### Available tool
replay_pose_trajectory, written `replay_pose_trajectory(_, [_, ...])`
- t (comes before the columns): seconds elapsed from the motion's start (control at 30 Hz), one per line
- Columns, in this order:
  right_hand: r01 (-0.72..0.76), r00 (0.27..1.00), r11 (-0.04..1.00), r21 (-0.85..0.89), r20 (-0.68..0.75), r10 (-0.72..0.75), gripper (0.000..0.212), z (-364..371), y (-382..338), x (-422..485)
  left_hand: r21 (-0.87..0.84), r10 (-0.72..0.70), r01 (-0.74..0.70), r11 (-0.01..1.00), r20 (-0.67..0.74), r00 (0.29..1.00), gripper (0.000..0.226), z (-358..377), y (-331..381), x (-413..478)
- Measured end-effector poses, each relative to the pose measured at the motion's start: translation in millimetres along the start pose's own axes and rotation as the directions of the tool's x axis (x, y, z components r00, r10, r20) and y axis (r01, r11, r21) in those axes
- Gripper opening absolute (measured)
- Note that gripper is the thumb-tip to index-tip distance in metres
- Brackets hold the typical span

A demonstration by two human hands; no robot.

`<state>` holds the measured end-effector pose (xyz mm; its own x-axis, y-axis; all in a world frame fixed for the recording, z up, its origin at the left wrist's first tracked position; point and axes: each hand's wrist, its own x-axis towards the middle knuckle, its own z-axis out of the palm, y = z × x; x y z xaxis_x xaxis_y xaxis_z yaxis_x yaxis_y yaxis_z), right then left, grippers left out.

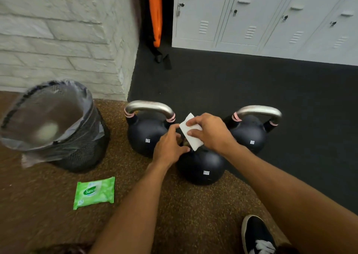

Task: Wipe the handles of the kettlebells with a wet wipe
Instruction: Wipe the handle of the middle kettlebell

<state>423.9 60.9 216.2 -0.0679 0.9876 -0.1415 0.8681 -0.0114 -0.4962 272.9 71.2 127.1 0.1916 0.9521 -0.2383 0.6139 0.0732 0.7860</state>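
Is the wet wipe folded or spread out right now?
Folded. The wet wipe is a compact flat white rectangle pinched in the right hand, above the near kettlebell, not draped open.

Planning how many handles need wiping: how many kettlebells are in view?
3. One at back left beside the bin, one at back right, and one nearest, its handle hidden under both hands.

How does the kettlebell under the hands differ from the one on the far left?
The near kettlebell has its handle hidden under both hands and the white wipe; the left kettlebell shows a bare silver handle with pink bands. The near one's label has more characters than the left one's, which reads 8KG. Both are black, upright and round-bodied.
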Motion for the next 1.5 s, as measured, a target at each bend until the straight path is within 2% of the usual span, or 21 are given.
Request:
replay_pose_trajectory(0.13, [0.057,0.991,0.976,-0.212,0.132,-0.029,0.043,-1.6,-11.1,8.5,-0.084,-0.010,0.011,0.996,0.019,1.000,0.079,5.0,-7.1,2.5])
replay_pose_trajectory(0.3, [0.099,0.977,0.936,-0.338,0.212,-0.027,0.043,8.3,-9.8,15.7,-0.194,-0.044,0.038,0.980,-0.028,0.999,0.085,13.9,-16.1,1.5])
replay_pose_trajectory(0.37, [0.176,0.976,0.847,-0.501,0.198,-0.086,0.036,12.8,-9.8,14.8,-0.229,-0.045,0.033,0.973,-0.048,0.998,0.083,15.9,-17.2,0.3])
replay_pose_trajectory(0.43, [0.268,0.963,0.692,-0.670,0.168,-0.211,0.032,16.3,-7.6,13.7,-0.250,-0.041,0.025,0.968,-0.060,0.997,0.079,17.2,-17.5,0.1])
replay_pose_trajectory(0.53, [0.310,0.941,0.606,-0.733,0.146,-0.305,0.036,16.0,2.2,11.7,-0.164,-0.009,-0.001,0.986,-0.064,0.998,0.065,16.3,-15.9,-2.1])
replay_pose_trajectory(0.63, [0.333,0.923,0.542,-0.772,0.149,-0.354,0.033,15.9,17.7,2.5,0.117,0.167,-0.156,0.981,-0.092,0.982,0.044,15.4,-17.3,-7.9])
replay_pose_trajectory(0.7, [0.303,0.926,0.550,-0.778,0.103,-0.364,0.030,15.3,27.6,-7.7,0.332,0.296,-0.248,0.910,-0.103,0.950,0.045,15.4,-18.1,-11.9])
replay_pose_trajectory(0.77, [0.268,0.924,0.563,-0.782,0.042,-0.381,0.029,13.6,35.6,-17.0,0.473,0.385,-0.300,0.829,-0.092,0.918,0.050,15.8,-19.7,-14.3])
replay_pose_trajectory(0.93, [0.197,0.925,0.578,-0.792,-0.046,-0.378,0.026,9.0,43.2,-27.7,0.671,0.424,-0.310,0.673,-0.006,0.906,0.067,22.7,-21.1,-22.3])
replay_pose_trajectory(1.13, [0.195,0.950,0.670,-0.716,-0.031,-0.310,0.044,20.5,46.0,-32.0,0.712,0.356,-0.352,0.607,0.152,0.922,0.079,28.4,-26.1,-38.3])
replay_pose_trajectory(1.3, [0.276,0.956,0.681,-0.678,0.124,-0.264,0.055,25.5,32.8,-29.0,0.731,0.350,-0.407,0.548,0.242,0.905,0.083,24.0,-31.7,-39.2])
replay_pose_trajectory(1.5, [0.319,0.946,0.666,-0.674,0.193,-0.259,0.048,35.9,9.8,-17.8,0.705,0.327,-0.430,0.564,0.287,0.900,0.088,22.0,-34.2,-42.2])
